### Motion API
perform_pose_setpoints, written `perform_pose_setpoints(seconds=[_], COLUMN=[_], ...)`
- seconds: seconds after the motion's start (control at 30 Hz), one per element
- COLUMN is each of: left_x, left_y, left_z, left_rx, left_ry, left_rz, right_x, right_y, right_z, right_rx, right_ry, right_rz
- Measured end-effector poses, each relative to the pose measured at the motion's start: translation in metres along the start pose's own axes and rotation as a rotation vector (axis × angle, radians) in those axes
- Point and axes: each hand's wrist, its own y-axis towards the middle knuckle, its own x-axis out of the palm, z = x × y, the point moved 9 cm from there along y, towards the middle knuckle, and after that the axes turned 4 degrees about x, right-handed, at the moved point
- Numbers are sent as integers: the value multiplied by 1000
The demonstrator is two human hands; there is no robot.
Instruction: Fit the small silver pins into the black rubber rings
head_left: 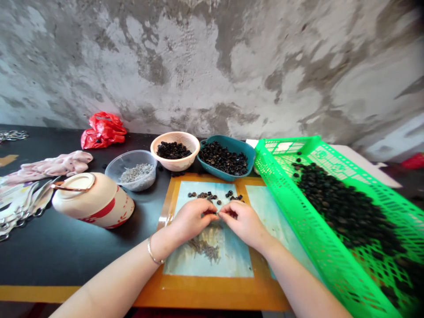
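My left hand, with a bangle on its wrist, and my right hand meet fingertip to fingertip over a pale blue sheet. Both pinch at something tiny between them, too small to make out. Just beyond the fingers lie several small dark rings, with more black pieces to the right. Nearer to me, below the hands, a loose heap of thin grey metal pins or screws is spread on the sheet.
Along the back stand a clear bowl of grey pins, a pink bowl and a teal basin of black pieces. A green crate borders the right. A cream container, gloves and a red bag sit left.
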Motion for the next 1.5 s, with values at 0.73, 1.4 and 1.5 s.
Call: perform_pose_setpoints(seconds=[0.73, 1.4, 1.5], left_x=[24, 9, 1], left_y=[-12, -10, -10], left_z=[-41, -43, -49], left_rx=[-552, -549, -519], left_ry=[-831, -886, -907], left_rz=[122, 270, 360], right_x=[-48, -1, 23], right_y=[-4, 0, -2], right_z=[61, 5, -11], right_rx=[344, -6, -114], right_ry=[-289, -269, -280], right_rz=[-270, -196, -247])
